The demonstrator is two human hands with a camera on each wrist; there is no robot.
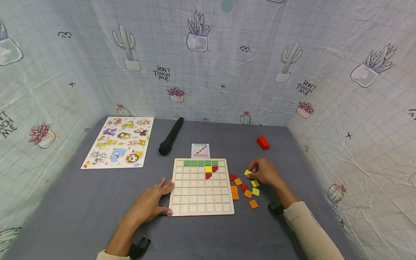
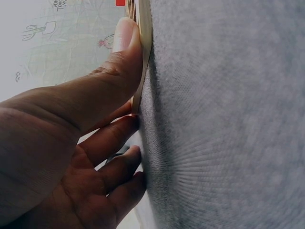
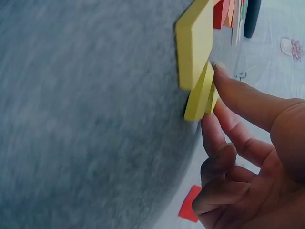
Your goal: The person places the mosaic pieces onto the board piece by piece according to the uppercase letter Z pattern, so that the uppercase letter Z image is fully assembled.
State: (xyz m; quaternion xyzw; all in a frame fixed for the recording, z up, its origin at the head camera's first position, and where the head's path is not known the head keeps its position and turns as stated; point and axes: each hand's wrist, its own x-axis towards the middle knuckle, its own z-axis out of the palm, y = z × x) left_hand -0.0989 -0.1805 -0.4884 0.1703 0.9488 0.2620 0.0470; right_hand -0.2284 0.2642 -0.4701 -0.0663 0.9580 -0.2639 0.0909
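A pale wooden grid board [image 1: 191,187] lies on the grey table. Green tiles [image 1: 201,163] line its top row, with a yellow square [image 1: 208,169] and two red quarter-round pieces [image 1: 208,176] below them. My left hand [image 1: 150,202] touches the board's left edge, fingers spread; in the left wrist view its thumb [image 2: 125,40] rests on the rim. To the right of the board, my right hand [image 1: 264,171] pinches a yellow tile [image 1: 248,172] between thumb and fingers. Two more yellow tiles [image 1: 255,191] lie just nearer, seen close in the right wrist view.
Loose orange tiles [image 1: 248,194], red pieces [image 1: 244,187] and an orange rectangle [image 1: 235,193] lie right of the board. Behind it is a small pattern card [image 1: 200,151]. Farther back are a black microphone [image 1: 171,137], an animal puzzle board [image 1: 118,142] and a red block [image 1: 263,143].
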